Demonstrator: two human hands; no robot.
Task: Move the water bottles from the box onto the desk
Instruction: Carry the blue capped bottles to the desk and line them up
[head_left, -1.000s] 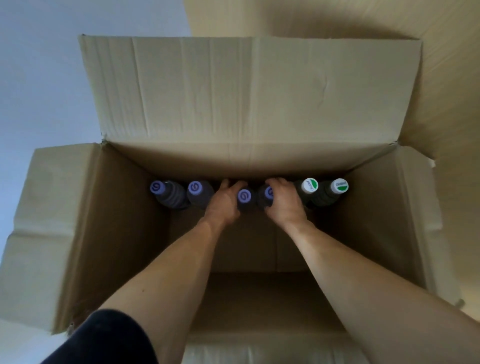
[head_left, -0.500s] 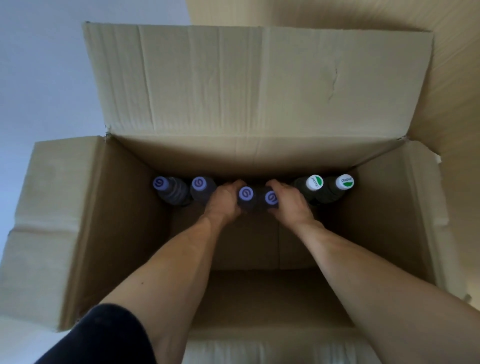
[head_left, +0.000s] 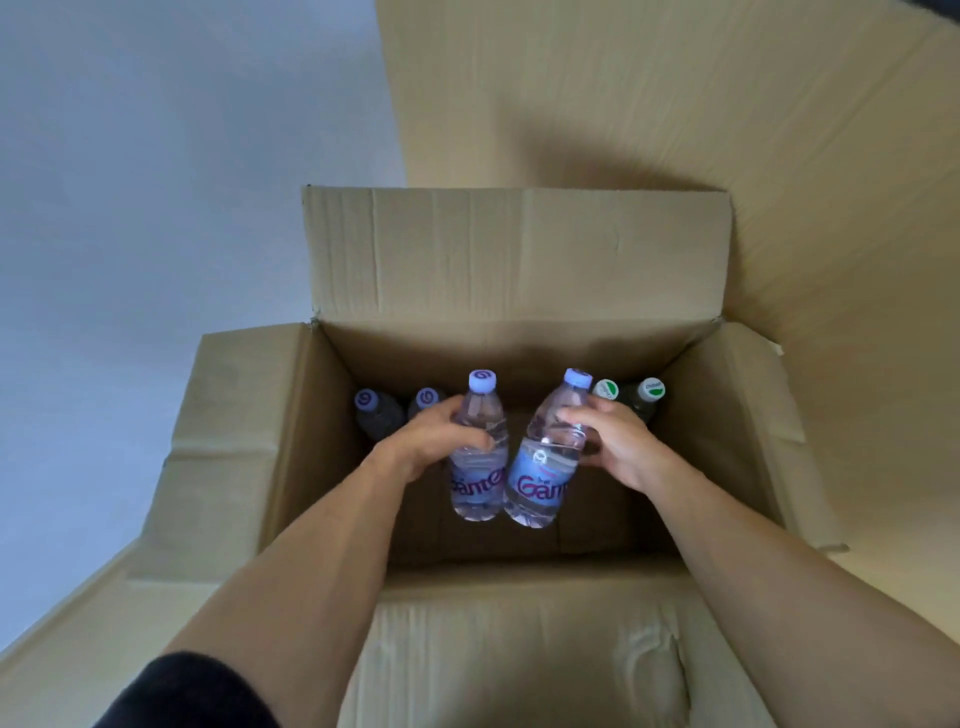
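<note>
Your left hand (head_left: 436, 441) and right hand (head_left: 613, 441) each grip a purple-capped bottle (head_left: 478, 457) above the box (head_left: 519, 260); four bottles (head_left: 652, 397) remain along its far wall.

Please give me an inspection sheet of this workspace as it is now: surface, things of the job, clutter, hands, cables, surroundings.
Surface: the desk is not identifiable in view; pale floor at left, wood-grain surface behind and to the right of the box.
Job's things: open cardboard box, flaps spread; two purple-capped bottles lifted, left bottle nearly upright, right bottle tilted; two purple-capped bottles and two green-and-white-capped bottles stand along the far wall.
Clutter: nothing seen.
Hands: left hand grips the left bottle; right hand grips the right bottle.
Cables: nothing seen.
Surroundings: dark sleeve at lower left.
</note>
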